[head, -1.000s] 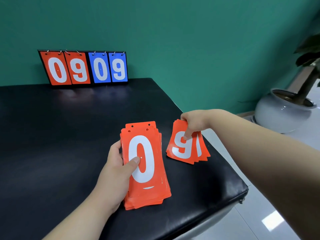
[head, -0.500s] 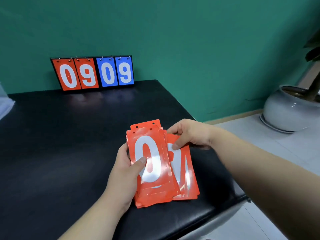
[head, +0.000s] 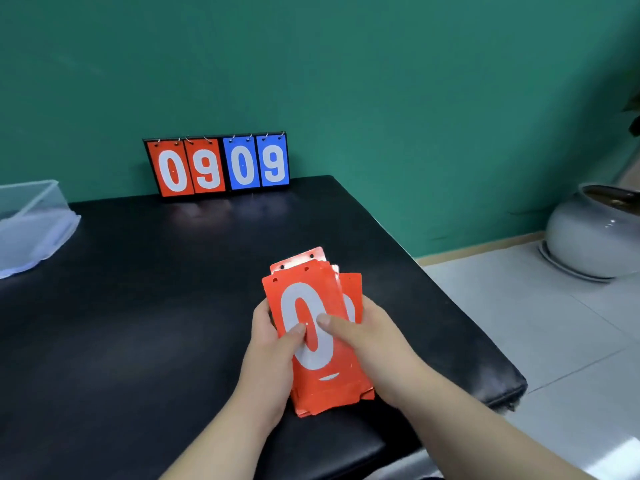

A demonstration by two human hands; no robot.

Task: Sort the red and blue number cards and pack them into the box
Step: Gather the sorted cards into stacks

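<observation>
Both hands, left (head: pixel 273 355) and right (head: pixel 374 348), clamp the red card stack (head: pixel 311 341) over the worktop (head: pixel 138 323), likely squaring its edges for boxing.

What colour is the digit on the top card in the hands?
White, on a red card, in the head view.

What we count on and around the table (head: pixel 138 306)

We see two hands, one stack of red cards (head: pixel 313 341) of uncountable depth, one scoreboard (head: pixel 217 166) showing two red and two blue digits, one clear box (head: pixel 31 223), one plant pot (head: pixel 595 230).
</observation>
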